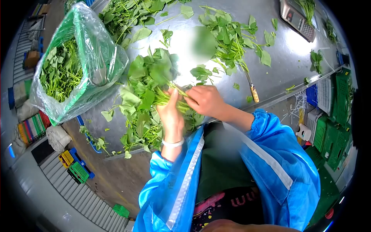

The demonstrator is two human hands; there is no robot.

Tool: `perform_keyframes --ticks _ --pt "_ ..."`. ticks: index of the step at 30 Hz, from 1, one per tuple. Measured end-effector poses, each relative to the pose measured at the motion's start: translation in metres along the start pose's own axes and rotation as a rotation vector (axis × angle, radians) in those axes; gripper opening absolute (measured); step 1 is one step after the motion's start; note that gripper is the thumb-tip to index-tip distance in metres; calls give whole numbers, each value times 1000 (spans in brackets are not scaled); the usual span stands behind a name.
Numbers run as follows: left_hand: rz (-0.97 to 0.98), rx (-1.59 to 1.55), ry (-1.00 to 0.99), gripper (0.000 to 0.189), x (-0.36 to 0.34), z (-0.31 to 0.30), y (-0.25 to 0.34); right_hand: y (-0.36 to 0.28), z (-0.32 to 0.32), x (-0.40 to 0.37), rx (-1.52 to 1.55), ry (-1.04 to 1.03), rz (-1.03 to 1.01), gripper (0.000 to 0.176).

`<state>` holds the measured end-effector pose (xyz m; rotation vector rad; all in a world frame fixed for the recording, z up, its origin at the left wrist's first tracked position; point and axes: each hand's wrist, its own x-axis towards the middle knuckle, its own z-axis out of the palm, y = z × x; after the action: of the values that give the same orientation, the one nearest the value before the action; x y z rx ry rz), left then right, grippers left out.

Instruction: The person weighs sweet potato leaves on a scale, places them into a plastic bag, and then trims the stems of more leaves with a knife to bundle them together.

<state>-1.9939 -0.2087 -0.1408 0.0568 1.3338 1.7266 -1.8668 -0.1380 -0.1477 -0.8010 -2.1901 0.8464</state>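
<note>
My left hand (171,116), with a white band at the wrist, is closed around the stems of a bunch of leafy greens (148,71). The leaves spread to the left and away from me over the metal table. Just to the right, my right hand (206,101) has its fingers closed on the stem ends of that same bunch. More loose greens (139,133) lie under and beside my left hand. Beyond my right hand is a pile of greens (226,36), and a knife (253,89) with a patterned handle lies near the table's edge.
At the left stands a green crate (79,46) lined with clear plastic, holding greens. Another heap of greens (119,15) lies at the far left of the metal table (266,73). A scale (297,21) sits at the far right. Green crates (334,135) are stacked beyond the right edge.
</note>
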Motion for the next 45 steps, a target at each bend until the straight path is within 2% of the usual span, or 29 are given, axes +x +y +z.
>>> perform_keyframes --ticks 3,5,6,8,10,12,14,16,17,18,19,22,24,25,27,29,32,33,35,37,39,41,42,44,45 --pt "9 -8 -2 19 -2 -3 -1 -6 -1 2 -113 -105 -77 16" --pt "-31 -3 -10 19 -6 -1 5 -11 -3 6 175 -247 401 20" --pt "-33 -2 -11 19 -7 -1 4 -8 1 5 175 -246 402 20" --pt "-58 -18 -10 19 -6 -5 -1 2 14 3 671 -253 684 24" --pt "-37 2 -10 19 -5 -11 -4 7 18 -1 748 -269 717 21" --pt "-66 -75 -2 19 -5 -14 -9 6 19 -1 1104 -132 806 18" --pt "-82 -88 -3 19 -6 -13 -12 2 21 -2 1104 -99 822 14" --pt "-64 -161 104 18 -8 -8 -11 -2 24 -5 1041 119 812 13" --pt "-40 -172 154 18 -5 -12 -12 0 22 -4 1043 114 814 13" --pt "-54 -263 208 14 -1 -14 -7 7 16 0 1043 234 841 12" --pt "-42 -303 181 17 3 -23 -3 16 11 3 1042 355 867 12" --pt "39 -318 123 18 11 -39 10 50 -3 4 1223 443 750 14" --pt "18 -212 120 20 7 -33 16 45 -13 7 938 31 767 16" --pt "15 -152 91 22 5 -32 16 36 -12 6 898 -46 766 17" --pt "18 -116 48 30 2 -23 11 16 0 5 933 -119 630 18" --pt "40 -12 49 26 -1 -18 3 1 5 10 773 -229 526 19" --pt "59 15 25 28 -5 -12 -6 -4 16 8 408 -230 314 23" --pt "72 56 22 29 -6 -12 -6 -3 19 6 410 -230 314 23" --pt "84 97 18 29 -6 -16 -7 -1 24 2 247 -101 111 24" --pt "-72 56 -14 22 -1 -27 -10 12 34 -4 268 -115 170 22" --pt "-88 11 -2 18 -4 -25 -10 17 29 0 291 -129 226 21" --pt "-127 -36 46 15 -5 -21 -8 21 20 4 809 -434 640 14" --pt "-129 -37 46 15 -5 -22 -9 25 21 2 807 -433 642 14" --pt "-189 -53 -1 18 -3 -25 -9 31 24 -1 1073 -439 678 12" --pt "-189 -53 0 18 -3 -26 -10 31 25 -1 1073 -439 678 12"
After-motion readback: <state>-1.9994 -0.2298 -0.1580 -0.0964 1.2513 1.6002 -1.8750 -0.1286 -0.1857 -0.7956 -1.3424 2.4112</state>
